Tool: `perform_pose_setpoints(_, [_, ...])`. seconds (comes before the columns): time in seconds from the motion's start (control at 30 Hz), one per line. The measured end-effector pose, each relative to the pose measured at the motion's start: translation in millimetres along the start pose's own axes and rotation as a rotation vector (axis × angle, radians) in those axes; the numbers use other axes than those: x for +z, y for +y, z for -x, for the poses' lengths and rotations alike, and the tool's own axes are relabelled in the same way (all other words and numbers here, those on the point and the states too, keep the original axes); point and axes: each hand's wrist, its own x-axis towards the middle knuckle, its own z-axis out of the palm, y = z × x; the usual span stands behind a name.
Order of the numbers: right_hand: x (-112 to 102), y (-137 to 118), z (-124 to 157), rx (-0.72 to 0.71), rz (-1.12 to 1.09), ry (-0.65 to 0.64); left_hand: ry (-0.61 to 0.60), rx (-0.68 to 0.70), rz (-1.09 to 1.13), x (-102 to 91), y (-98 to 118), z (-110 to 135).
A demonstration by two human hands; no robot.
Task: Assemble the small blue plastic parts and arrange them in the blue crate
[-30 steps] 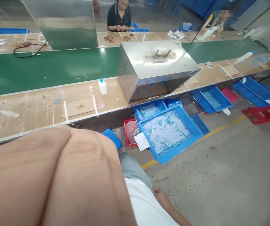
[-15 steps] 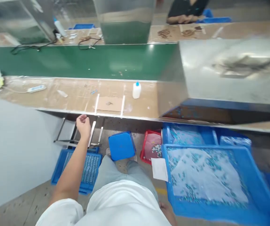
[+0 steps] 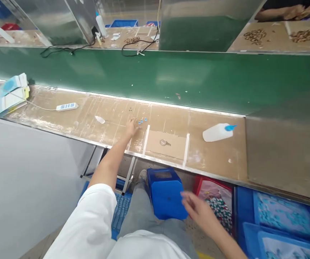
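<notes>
My left hand [image 3: 131, 128] reaches over the brown work surface, fingers apart and low above it or touching it; which, I cannot tell. Just right of its fingertips lie several small blue pieces [image 3: 142, 121]. Farther right, a small round clear item [image 3: 163, 142] rests on a cardboard sheet [image 3: 152, 147] between two white strips. My right hand [image 3: 198, 210] hangs in front of the bench, above the floor near a blue stool-like box [image 3: 168, 198]. Its fingers are loosely apart, slightly blurred, and hold nothing visible.
A white bottle with a blue cap [image 3: 216, 132] is on the bench's right part. Left are a small white nozzle-shaped piece [image 3: 100, 119] and a power strip [image 3: 67, 107]. Behind runs a green belt [image 3: 103, 72]. Red [image 3: 198, 183] and blue trays [image 3: 242, 205] sit below right.
My left hand has risen from below the bench edge onto the surface beside the blue pieces. My right hand has come forward into view. The view has shifted closer to the bench.
</notes>
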Motion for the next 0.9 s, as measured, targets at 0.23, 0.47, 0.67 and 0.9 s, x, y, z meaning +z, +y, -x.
perform_pose_setpoints(0.23, [21,-66,-357,-0.203,0.172,0.2,-0.19,0.179,0.068,28.1,-45,-55])
perform_pose_setpoints(0.47, [44,-66,-455,-0.173,0.249,0.059,-0.192,0.242,0.08,39.9,-58,-63])
perform_pose_setpoints(0.67, [47,-65,-454,-0.302,0.174,-0.067,-0.238,0.247,0.137,28.7,-51,-67])
perform_pose_setpoints(0.9, [44,-82,-446,-0.296,0.064,-0.032,-0.235,0.236,0.193,12.2,-27,-67])
